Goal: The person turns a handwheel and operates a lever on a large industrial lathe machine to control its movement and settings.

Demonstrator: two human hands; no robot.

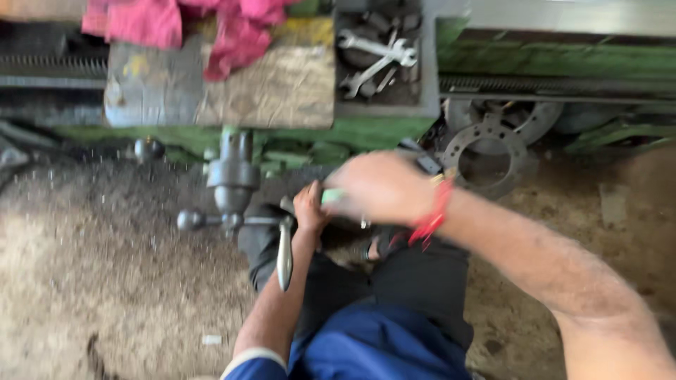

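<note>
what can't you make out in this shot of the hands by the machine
- Head view: the pale green thing between the hands is mostly covered by the right hand and blurred; its kind is unclear.
- Left hand: fingers smeared by motion, so its grip cannot be judged.
- Wrenches in the tray: sizes too blurred to tell.
- Pink cloth: cut off by the top edge.
- Metal ring: partly hidden behind the right wrist.
</note>
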